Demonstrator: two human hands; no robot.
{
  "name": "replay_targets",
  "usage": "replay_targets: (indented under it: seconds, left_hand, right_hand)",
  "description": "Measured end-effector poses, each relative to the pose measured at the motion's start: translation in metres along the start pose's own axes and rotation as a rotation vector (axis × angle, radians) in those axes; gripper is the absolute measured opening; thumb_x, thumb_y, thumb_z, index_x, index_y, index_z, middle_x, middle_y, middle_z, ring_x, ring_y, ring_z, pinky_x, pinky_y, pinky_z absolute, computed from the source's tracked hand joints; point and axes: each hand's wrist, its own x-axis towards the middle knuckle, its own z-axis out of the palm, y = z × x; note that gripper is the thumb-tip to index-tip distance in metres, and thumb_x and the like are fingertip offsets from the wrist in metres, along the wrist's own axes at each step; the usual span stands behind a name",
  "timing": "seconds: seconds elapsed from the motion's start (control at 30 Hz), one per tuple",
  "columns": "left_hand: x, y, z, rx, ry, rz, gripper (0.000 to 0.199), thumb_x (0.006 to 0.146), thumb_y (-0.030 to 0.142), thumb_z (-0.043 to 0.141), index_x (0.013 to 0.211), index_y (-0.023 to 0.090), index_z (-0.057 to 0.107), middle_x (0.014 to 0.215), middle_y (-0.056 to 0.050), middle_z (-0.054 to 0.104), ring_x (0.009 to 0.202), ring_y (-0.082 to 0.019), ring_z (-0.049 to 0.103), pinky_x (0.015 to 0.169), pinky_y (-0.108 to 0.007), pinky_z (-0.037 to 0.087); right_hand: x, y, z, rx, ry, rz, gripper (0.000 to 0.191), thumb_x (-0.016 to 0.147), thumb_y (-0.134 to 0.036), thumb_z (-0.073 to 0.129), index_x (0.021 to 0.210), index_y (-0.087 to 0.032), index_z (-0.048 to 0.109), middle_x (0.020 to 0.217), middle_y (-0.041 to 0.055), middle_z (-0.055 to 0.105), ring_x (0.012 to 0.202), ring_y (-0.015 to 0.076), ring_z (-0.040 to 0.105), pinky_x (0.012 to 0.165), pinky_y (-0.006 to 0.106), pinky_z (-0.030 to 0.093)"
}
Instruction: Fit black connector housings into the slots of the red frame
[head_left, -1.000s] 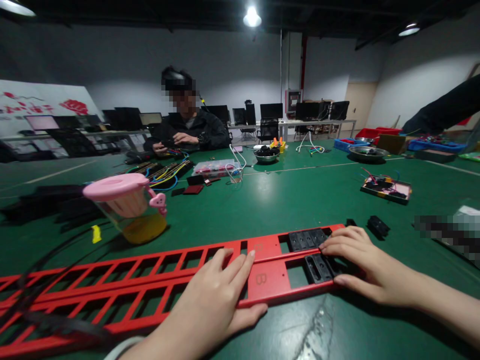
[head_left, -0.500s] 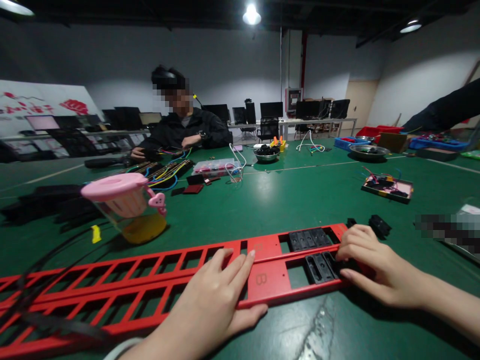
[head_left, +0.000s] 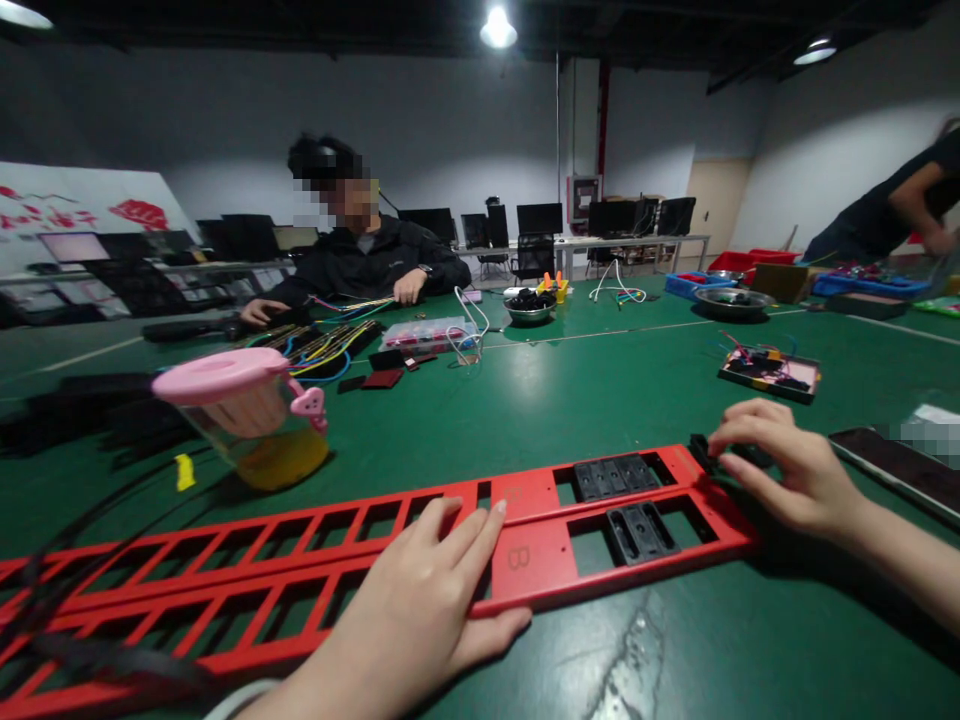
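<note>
Two red slotted frames (head_left: pixel 536 555) lie side by side across the green table, marked with letters. My left hand (head_left: pixel 427 570) rests flat on them, fingers stretched out and thumb along the near edge. A black socket block (head_left: pixel 613 478) fills part of the far frame's opening. In the near frame's opening sits another black socket block (head_left: pixel 643 532), with gaps on both sides. Just past the frames' right end, my right hand (head_left: pixel 795 470) has its thumb and fingertips closed at a small black block (head_left: pixel 700 453). Its fingers partly hide another black piece behind them.
A pink-lidded jug (head_left: pixel 240 420) stands behind the frames at left, near black cables (head_left: pixel 45 590). Farther back are a parts box (head_left: pixel 424 336), a metal bowl (head_left: pixel 531 308) and a small tray (head_left: pixel 772 375). A person (head_left: pixel 367 255) sits opposite; another person (head_left: pixel 885 205) leans in at right.
My right hand has left the block in the near frame and moved right and away, to the loose black block. My left hand stays on the frames.
</note>
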Motion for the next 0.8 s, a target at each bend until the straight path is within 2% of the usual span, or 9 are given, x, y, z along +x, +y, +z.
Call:
replay_targets:
  seconds: [0.07, 0.17, 0.23, 0.33, 0.47, 0.63, 0.73, 0.8]
  left_hand:
    - [-0.001, 0.0, 0.0, 0.004, 0.0, 0.004, 0.066, 0.069, 0.051, 0.061, 0.117, 0.005, 0.052, 0.107, -0.012, 0.06, 0.094, -0.031, 0.047, 0.075, -0.041, 0.048]
    - [-0.001, -0.001, 0.0, 0.005, 0.002, 0.006, 0.066, 0.069, 0.051, 0.061, 0.116, 0.005, 0.053, 0.107, -0.012, 0.06, 0.094, -0.031, 0.047, 0.075, -0.041, 0.048]
    - [0.0, -0.001, 0.0, 0.003, 0.006, 0.007, 0.066, 0.069, 0.05, 0.062, 0.116, 0.005, 0.053, 0.106, -0.012, 0.06, 0.094, -0.031, 0.048, 0.075, -0.041, 0.048]
    - [0.001, -0.001, 0.0, -0.005, 0.011, 0.008, 0.065, 0.069, 0.049, 0.063, 0.116, 0.005, 0.053, 0.105, -0.012, 0.061, 0.093, -0.031, 0.048, 0.075, -0.041, 0.048]
    - [0.0, -0.001, 0.0, -0.015, 0.014, 0.011, 0.065, 0.069, 0.048, 0.063, 0.115, 0.004, 0.053, 0.105, -0.012, 0.061, 0.093, -0.031, 0.048, 0.074, -0.041, 0.048]
    - [-0.001, 0.0, 0.0, -0.018, 0.008, 0.009, 0.065, 0.069, 0.048, 0.063, 0.116, 0.005, 0.052, 0.106, -0.012, 0.06, 0.094, -0.031, 0.048, 0.074, -0.041, 0.048]
    - [0.0, -0.001, 0.001, -0.02, 0.009, 0.011, 0.064, 0.07, 0.048, 0.062, 0.116, 0.005, 0.052, 0.106, -0.013, 0.06, 0.094, -0.031, 0.048, 0.074, -0.04, 0.048]
    - [0.0, -0.002, 0.002, -0.02, 0.01, 0.01, 0.063, 0.07, 0.048, 0.061, 0.116, 0.006, 0.052, 0.107, -0.012, 0.06, 0.094, -0.031, 0.048, 0.074, -0.041, 0.048]
  right_hand:
    - [-0.002, 0.028, -0.008, -0.035, 0.0, 0.045, 0.018, 0.081, -0.027, 0.05, 0.098, -0.023, 0.054, 0.092, 0.0064, 0.059, 0.097, 0.025, 0.05, 0.085, 0.043, 0.038]
    - [-0.006, 0.064, -0.021, -0.1, -0.232, 0.093, 0.03, 0.08, -0.035, 0.051, 0.108, -0.024, 0.052, 0.111, 0.0085, 0.055, 0.111, 0.0289, 0.043, 0.094, 0.048, 0.032]
    - [-0.01, 0.081, -0.027, -0.117, -0.331, 0.105, 0.034, 0.078, -0.04, 0.053, 0.11, -0.026, 0.053, 0.118, 0.0073, 0.052, 0.116, 0.0306, 0.038, 0.097, 0.051, 0.029]
    - [-0.015, 0.096, -0.03, -0.149, -0.4, 0.134, 0.041, 0.073, -0.046, 0.057, 0.111, -0.03, 0.053, 0.127, 0.0054, 0.046, 0.122, 0.0329, 0.032, 0.099, 0.055, 0.024]
    - [-0.02, 0.101, -0.028, -0.19, -0.445, 0.188, 0.049, 0.069, -0.052, 0.06, 0.112, -0.031, 0.054, 0.133, 0.0055, 0.04, 0.125, 0.0354, 0.027, 0.097, 0.058, 0.025]
    - [-0.019, 0.095, -0.024, -0.177, -0.455, 0.215, 0.045, 0.069, -0.053, 0.059, 0.106, -0.028, 0.058, 0.133, 0.006, 0.04, 0.125, 0.0363, 0.026, 0.095, 0.06, 0.027]
    - [-0.016, 0.093, -0.024, -0.151, -0.425, 0.192, 0.04, 0.068, -0.052, 0.06, 0.1, -0.027, 0.059, 0.129, 0.0063, 0.044, 0.124, 0.0351, 0.029, 0.095, 0.059, 0.028]
    - [-0.013, 0.089, -0.025, -0.13, -0.358, 0.167, 0.038, 0.068, -0.049, 0.061, 0.099, -0.026, 0.058, 0.125, 0.007, 0.048, 0.122, 0.0334, 0.032, 0.096, 0.056, 0.03]
